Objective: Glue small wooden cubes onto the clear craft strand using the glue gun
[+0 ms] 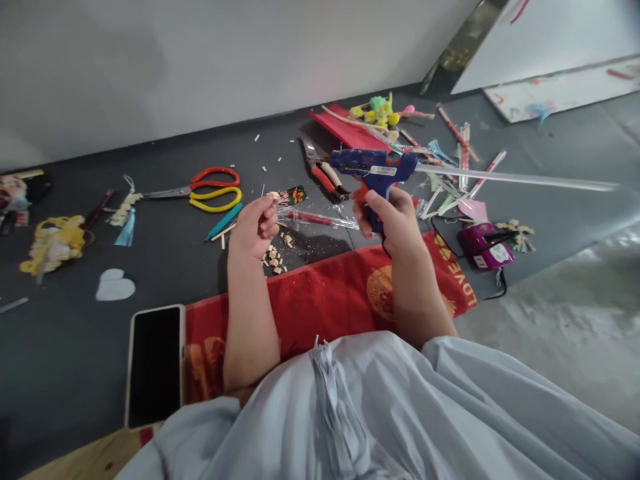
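My right hand point(393, 217) is closed round the grip of a blue hot glue gun point(373, 167), its nozzle pointing left. A long clear glue stick point(515, 178) juts out of the gun's back to the right. My left hand point(257, 227) is closed in a pinch on a small pale piece point(273, 195) at its fingertips, level with the gun's nozzle. Just past the left hand lie a small dark decorated piece point(295, 195) and a clear wrapper with a red stick point(317, 218). Small wooden bits point(274, 259) lie scattered below the hands.
A red cloth point(325, 300) covers my lap edge. Red and yellow scissors point(210, 188), pliers point(323, 175), a teal stick point(223, 222), a purple glue gun point(485, 245), a phone point(155, 363), a paper heart point(114, 285), yellow yarn point(53, 243) and pipe cleaners point(377, 112) lie on the dark mat.
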The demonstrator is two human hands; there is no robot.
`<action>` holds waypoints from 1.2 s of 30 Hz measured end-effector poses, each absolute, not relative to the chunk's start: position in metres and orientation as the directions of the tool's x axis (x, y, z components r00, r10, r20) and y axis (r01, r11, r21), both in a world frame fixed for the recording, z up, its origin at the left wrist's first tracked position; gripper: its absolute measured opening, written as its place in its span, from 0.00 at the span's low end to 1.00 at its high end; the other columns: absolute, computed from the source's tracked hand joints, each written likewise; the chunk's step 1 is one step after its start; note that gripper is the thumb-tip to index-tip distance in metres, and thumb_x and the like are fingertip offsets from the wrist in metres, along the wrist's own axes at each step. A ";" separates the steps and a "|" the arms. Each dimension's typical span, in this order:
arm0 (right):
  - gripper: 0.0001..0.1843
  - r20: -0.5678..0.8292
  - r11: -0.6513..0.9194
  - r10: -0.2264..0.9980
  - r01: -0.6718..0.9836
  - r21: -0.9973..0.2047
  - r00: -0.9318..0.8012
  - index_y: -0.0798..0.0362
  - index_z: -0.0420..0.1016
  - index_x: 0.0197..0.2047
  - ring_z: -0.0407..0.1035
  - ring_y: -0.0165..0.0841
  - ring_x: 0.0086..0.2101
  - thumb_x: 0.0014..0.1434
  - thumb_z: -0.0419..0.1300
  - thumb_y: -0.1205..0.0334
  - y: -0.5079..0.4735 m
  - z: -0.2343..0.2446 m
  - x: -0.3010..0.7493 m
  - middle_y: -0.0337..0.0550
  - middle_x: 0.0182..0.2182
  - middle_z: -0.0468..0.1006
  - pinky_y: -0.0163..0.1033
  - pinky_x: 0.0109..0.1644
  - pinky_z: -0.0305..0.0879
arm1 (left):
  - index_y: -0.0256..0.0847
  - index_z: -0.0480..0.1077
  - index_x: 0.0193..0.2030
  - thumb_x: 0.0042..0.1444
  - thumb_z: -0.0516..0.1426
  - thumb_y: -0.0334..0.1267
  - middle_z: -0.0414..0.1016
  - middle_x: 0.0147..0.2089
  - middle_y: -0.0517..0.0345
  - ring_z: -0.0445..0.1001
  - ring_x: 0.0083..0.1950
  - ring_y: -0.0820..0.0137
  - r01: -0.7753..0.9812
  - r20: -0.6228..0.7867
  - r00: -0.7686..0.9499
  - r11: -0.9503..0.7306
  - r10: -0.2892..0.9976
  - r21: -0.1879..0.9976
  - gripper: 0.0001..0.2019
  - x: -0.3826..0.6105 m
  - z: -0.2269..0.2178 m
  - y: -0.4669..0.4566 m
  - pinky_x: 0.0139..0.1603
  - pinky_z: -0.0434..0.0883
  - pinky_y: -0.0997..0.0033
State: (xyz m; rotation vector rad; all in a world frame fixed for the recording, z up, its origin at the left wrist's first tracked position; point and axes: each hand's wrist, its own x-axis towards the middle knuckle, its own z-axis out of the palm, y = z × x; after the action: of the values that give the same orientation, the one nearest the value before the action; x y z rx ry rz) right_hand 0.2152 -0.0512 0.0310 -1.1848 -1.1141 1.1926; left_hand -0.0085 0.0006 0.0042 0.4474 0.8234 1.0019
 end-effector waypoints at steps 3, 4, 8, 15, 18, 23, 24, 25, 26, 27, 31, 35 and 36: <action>0.18 -0.031 -0.032 0.999 -0.149 -0.988 -0.009 0.51 0.73 0.32 0.60 0.23 0.13 0.53 0.61 0.43 -0.046 0.024 0.197 0.35 0.19 0.70 0.33 0.13 0.55 | 0.35 0.67 0.28 0.50 0.62 0.35 0.54 0.19 0.71 0.49 0.15 0.88 -0.561 -0.403 0.286 0.493 0.869 0.665 0.08 -0.009 0.006 0.000 0.12 0.46 0.87; 0.19 -0.043 -0.047 0.999 -0.166 -0.985 -0.033 0.51 0.72 0.31 0.60 0.24 0.13 0.53 0.60 0.42 -0.046 0.021 0.193 0.34 0.19 0.70 0.33 0.13 0.56 | 0.35 0.66 0.27 0.51 0.62 0.36 0.54 0.19 0.71 0.49 0.15 0.88 -0.559 -0.408 0.284 0.496 0.868 0.665 0.09 -0.010 0.007 -0.001 0.12 0.46 0.87; 0.19 -0.085 -0.109 0.989 -0.208 -0.972 -0.120 0.52 0.69 0.29 0.62 0.24 0.13 0.52 0.60 0.42 -0.046 0.005 0.186 0.35 0.19 0.72 0.32 0.14 0.59 | 0.36 0.66 0.27 0.52 0.62 0.37 0.53 0.19 0.71 0.48 0.14 0.88 -0.560 -0.421 0.282 0.505 0.862 0.657 0.10 -0.010 0.009 -0.001 0.12 0.46 0.86; 0.20 -0.106 -0.154 0.973 -0.234 -0.960 -0.208 0.54 0.72 0.31 0.64 0.25 0.14 0.53 0.61 0.44 -0.049 -0.007 0.184 0.36 0.19 0.73 0.31 0.15 0.61 | 0.35 0.68 0.29 0.53 0.61 0.37 0.54 0.18 0.71 0.49 0.14 0.88 -0.571 -0.402 0.286 0.491 0.870 0.658 0.08 -0.008 0.005 -0.001 0.11 0.46 0.86; 0.20 -0.127 -0.174 0.967 -0.204 -0.964 -0.222 0.54 0.72 0.30 0.64 0.24 0.14 0.52 0.61 0.43 -0.049 -0.008 0.184 0.35 0.19 0.73 0.30 0.15 0.61 | 0.36 0.68 0.28 0.52 0.62 0.38 0.54 0.18 0.71 0.49 0.14 0.88 -0.546 -0.411 0.281 0.497 0.867 0.674 0.09 -0.008 0.004 0.000 0.11 0.46 0.85; 0.21 -0.111 -0.155 0.965 -0.177 -0.972 -0.237 0.54 0.71 0.29 0.64 0.23 0.14 0.54 0.59 0.42 -0.049 -0.010 0.185 0.35 0.20 0.72 0.29 0.15 0.61 | 0.36 0.67 0.27 0.53 0.62 0.38 0.55 0.18 0.72 0.50 0.14 0.88 -0.532 -0.422 0.275 0.503 0.864 0.681 0.10 -0.008 0.003 0.000 0.11 0.45 0.84; 0.21 -0.111 -0.155 0.965 -0.175 -0.972 -0.239 0.54 0.71 0.29 0.64 0.23 0.14 0.54 0.59 0.42 -0.049 -0.011 0.186 0.35 0.20 0.72 0.29 0.15 0.61 | 0.36 0.66 0.26 0.53 0.61 0.37 0.55 0.18 0.71 0.50 0.14 0.88 -0.537 -0.424 0.278 0.506 0.862 0.675 0.10 -0.008 0.003 0.000 0.12 0.45 0.84; 0.21 -0.112 -0.156 0.964 -0.173 -0.972 -0.240 0.54 0.71 0.29 0.64 0.23 0.14 0.54 0.59 0.43 -0.049 -0.011 0.186 0.35 0.20 0.72 0.29 0.15 0.61 | 0.36 0.66 0.26 0.53 0.61 0.36 0.55 0.18 0.71 0.50 0.14 0.88 -0.542 -0.424 0.281 0.507 0.861 0.670 0.10 -0.008 0.004 0.000 0.12 0.45 0.84; 0.20 -0.114 -0.158 0.964 -0.174 -0.972 -0.238 0.54 0.71 0.29 0.64 0.23 0.14 0.54 0.60 0.43 -0.049 -0.011 0.186 0.35 0.20 0.72 0.29 0.15 0.62 | 0.36 0.65 0.26 0.53 0.61 0.36 0.55 0.18 0.71 0.50 0.14 0.88 -0.546 -0.423 0.283 0.508 0.861 0.667 0.10 -0.007 0.004 0.000 0.12 0.45 0.84; 0.20 -0.115 -0.158 0.965 -0.175 -0.972 -0.236 0.54 0.71 0.28 0.65 0.23 0.14 0.54 0.60 0.43 -0.049 -0.011 0.186 0.35 0.20 0.72 0.29 0.15 0.62 | 0.36 0.65 0.26 0.53 0.61 0.36 0.55 0.18 0.71 0.50 0.14 0.88 -0.546 -0.423 0.283 0.508 0.861 0.666 0.10 -0.007 0.004 -0.001 0.11 0.45 0.84; 0.19 -0.089 -0.142 0.964 -0.202 -0.969 -0.249 0.54 0.71 0.27 0.65 0.23 0.14 0.56 0.59 0.46 -0.048 -0.013 0.186 0.35 0.19 0.72 0.28 0.15 0.61 | 0.36 0.65 0.26 0.54 0.61 0.37 0.54 0.18 0.71 0.49 0.14 0.88 -0.515 -0.441 0.275 0.518 0.855 0.683 0.10 -0.008 0.004 -0.001 0.12 0.45 0.85; 0.18 -0.053 -0.117 0.962 -0.228 -0.967 -0.269 0.55 0.71 0.26 0.65 0.23 0.14 0.58 0.58 0.48 -0.048 -0.014 0.187 0.35 0.18 0.71 0.28 0.15 0.61 | 0.36 0.66 0.27 0.53 0.61 0.37 0.56 0.19 0.71 0.49 0.15 0.88 -0.503 -0.443 0.271 0.518 0.855 0.692 0.10 -0.009 0.003 0.000 0.12 0.46 0.85; 0.18 -0.052 -0.117 0.962 -0.234 -0.965 -0.269 0.55 0.71 0.26 0.65 0.23 0.14 0.58 0.58 0.49 -0.048 -0.014 0.187 0.35 0.18 0.71 0.28 0.15 0.61 | 0.36 0.66 0.27 0.53 0.61 0.37 0.56 0.19 0.71 0.50 0.15 0.88 -0.508 -0.438 0.274 0.516 0.856 0.690 0.09 -0.009 0.002 0.000 0.12 0.46 0.85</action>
State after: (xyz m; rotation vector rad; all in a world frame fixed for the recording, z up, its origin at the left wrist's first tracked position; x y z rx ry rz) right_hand 0.1869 -0.0477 -0.0145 -0.9446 -1.1609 1.5726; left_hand -0.0091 -0.0002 0.0019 0.4628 0.8847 0.9623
